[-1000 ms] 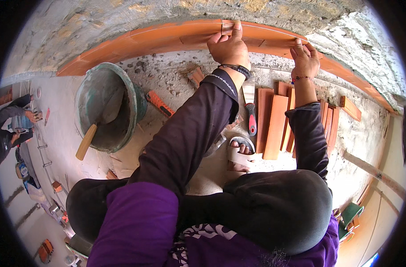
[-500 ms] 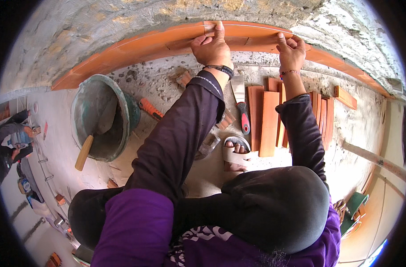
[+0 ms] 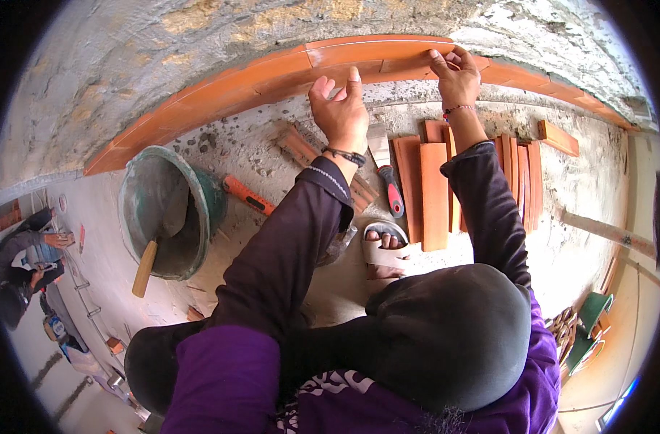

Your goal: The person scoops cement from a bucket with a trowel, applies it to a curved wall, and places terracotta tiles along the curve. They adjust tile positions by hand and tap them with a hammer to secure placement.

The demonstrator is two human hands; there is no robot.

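A row of orange clay brick tiles lines the foot of the rough plastered wall (image 3: 272, 22), with a thin string along its upper edge. My right hand (image 3: 458, 81) is at the right end of a long clay brick tile (image 3: 373, 52) in the upper course, thumb on its face and fingers bent by its top edge. My left hand (image 3: 341, 114) is open below that tile, palm up and fingers apart, touching nothing. Below my hands, a red-and-black-handled scraper (image 3: 391, 192) and several loose clay brick tiles (image 3: 434, 195) lie on the floor.
A green bucket (image 3: 213, 195) of grey mortar with a wooden-handled trowel (image 3: 145, 269) stands left. Near it lies an orange-handled tool (image 3: 247, 195). A pole (image 3: 608, 235) lies at right. Another person (image 3: 19, 260) works at far left. My sandalled foot (image 3: 385, 249) is close below.
My left hand has let go of the tile's top edge and dropped back toward me, opening. My right hand stays at the tile's right end. The view has shifted slightly.
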